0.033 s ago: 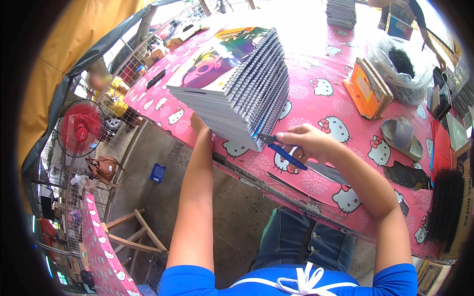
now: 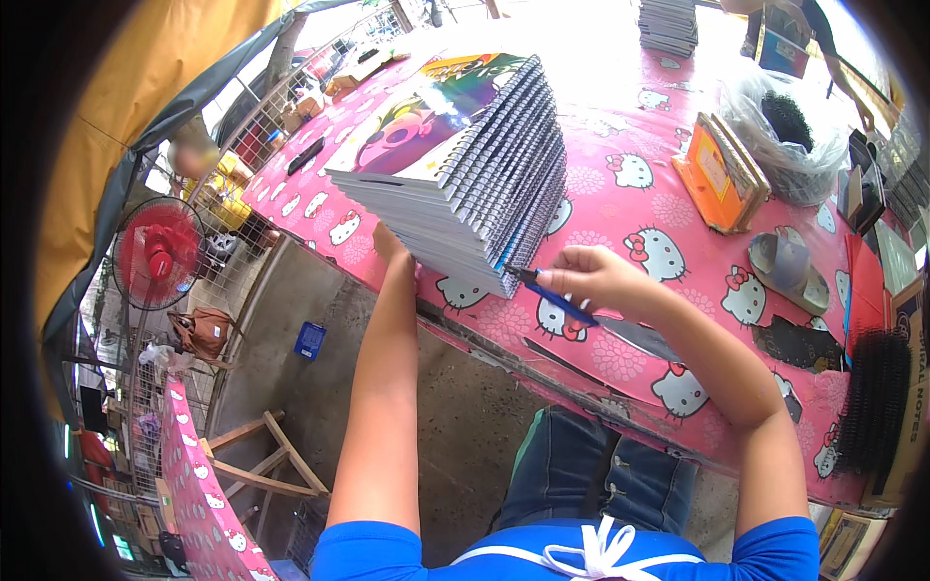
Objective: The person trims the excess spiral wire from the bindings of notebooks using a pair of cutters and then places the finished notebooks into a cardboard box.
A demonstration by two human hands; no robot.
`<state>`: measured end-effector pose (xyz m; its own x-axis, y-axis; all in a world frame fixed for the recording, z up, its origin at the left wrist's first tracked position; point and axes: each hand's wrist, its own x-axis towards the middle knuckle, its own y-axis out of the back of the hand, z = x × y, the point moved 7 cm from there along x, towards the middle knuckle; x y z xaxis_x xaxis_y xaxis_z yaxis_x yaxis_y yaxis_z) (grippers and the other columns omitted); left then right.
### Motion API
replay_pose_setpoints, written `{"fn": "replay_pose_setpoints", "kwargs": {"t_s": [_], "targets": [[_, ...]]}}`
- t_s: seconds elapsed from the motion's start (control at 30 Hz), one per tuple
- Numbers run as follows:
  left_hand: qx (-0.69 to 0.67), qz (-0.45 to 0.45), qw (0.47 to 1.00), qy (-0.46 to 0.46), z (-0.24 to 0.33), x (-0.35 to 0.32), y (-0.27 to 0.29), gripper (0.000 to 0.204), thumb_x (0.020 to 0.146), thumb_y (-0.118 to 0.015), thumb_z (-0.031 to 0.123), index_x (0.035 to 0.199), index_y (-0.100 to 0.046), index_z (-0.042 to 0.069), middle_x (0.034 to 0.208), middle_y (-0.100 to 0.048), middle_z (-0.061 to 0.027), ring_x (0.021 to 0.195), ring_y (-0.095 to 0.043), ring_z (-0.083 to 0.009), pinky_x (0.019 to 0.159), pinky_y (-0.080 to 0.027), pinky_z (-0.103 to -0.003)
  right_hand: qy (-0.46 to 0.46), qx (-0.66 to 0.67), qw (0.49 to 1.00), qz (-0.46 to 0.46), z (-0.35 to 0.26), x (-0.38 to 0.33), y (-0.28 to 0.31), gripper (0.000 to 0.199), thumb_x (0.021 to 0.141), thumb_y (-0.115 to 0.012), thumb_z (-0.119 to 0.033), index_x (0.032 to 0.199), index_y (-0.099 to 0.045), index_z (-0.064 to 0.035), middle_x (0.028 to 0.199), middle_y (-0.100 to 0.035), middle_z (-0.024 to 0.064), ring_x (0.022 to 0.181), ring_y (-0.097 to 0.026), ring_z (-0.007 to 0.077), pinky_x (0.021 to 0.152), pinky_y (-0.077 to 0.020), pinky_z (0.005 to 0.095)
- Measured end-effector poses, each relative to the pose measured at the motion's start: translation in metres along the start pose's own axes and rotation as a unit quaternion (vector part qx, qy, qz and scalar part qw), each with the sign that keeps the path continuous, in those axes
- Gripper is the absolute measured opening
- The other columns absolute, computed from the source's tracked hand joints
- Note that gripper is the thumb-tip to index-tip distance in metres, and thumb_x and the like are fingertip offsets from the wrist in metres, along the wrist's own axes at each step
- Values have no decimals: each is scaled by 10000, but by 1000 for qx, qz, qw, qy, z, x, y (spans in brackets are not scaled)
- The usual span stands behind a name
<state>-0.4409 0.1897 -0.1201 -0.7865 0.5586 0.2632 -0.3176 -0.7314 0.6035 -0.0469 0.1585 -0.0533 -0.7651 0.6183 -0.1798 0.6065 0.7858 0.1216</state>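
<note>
A tall stack of spiral-bound notebooks stands near the table's front edge, its wire spines facing right. My right hand is closed on a pair of blue-handled pliers. Their dark jaws are at the near end of a spine low in the stack; whether they grip the wire I cannot tell. My left hand reaches to the left side of the stack, its fingers hidden behind the notebooks.
The table has a pink cartoon-cat cover. To the right are an orange holder, a tape roll, a plastic bag and black coils. Another notebook stack stands far back. A fan is at left; people are beyond.
The handles of the pliers have come closer together as my right fingers curled in. My left hand and the stack stay where they were.
</note>
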Motion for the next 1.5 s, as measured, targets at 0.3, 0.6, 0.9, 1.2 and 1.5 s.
{"fn": "replay_pose_setpoints", "kwargs": {"t_s": [0.3, 0.6, 0.9, 1.2, 1.5], "targets": [[32, 13, 999, -38, 20, -12, 7, 258, 889, -494, 200, 900, -640, -11, 854, -696, -171, 765, -687, -310, 639, -510, -414, 74, -125, 989, 40, -16, -2, 11, 452, 828, -705, -404, 942, -610, 23, 861, -645, 123, 728, -654, 202, 596, -515, 351], [-46, -8, 999, 6, 23, -18, 6, 286, 914, -450, 205, 891, -642, -7, 850, -705, -140, 740, -684, -267, 627, -507, -407, 269, -389, 865, 165, -36, -26, 6, 391, 756, -733, -351, 983, -612, -57, 970, -578, 136, 934, -579, 307, 829, -444, 431], [45, 3, 998, -44, 24, -16, 3, 268, 883, -499, 215, 887, -650, -6, 861, -696, -180, 778, -687, -308, 635, -503, -410, 299, -319, 884, 165, -35, -16, 4, 373, 766, -761, -323, 941, -638, -17, 864, -616, 99, 779, -627, 231, 682, -503, 373], [41, 2, 998, -40, 31, -18, 7, 286, 877, -515, 248, 891, -663, 4, 852, -700, -168, 781, -686, -325, 651, -506, -415, 86, -191, 973, 100, -14, -4, 17, 437, 771, -749, -367, 976, -635, 2, 875, -643, 128, 795, -646, 253, 698, -515, 408], [58, 12, 996, -62, 36, -19, 5, 299, 875, -523, 276, 912, -674, 21, 866, -701, -163, 800, -686, -326, 679, -508, -417, 335, -435, 803, 231, -32, -24, 3, 390, 739, -745, -377, 913, -628, -48, 906, -586, 126, 808, -607, 297, 703, -491, 392]]}}
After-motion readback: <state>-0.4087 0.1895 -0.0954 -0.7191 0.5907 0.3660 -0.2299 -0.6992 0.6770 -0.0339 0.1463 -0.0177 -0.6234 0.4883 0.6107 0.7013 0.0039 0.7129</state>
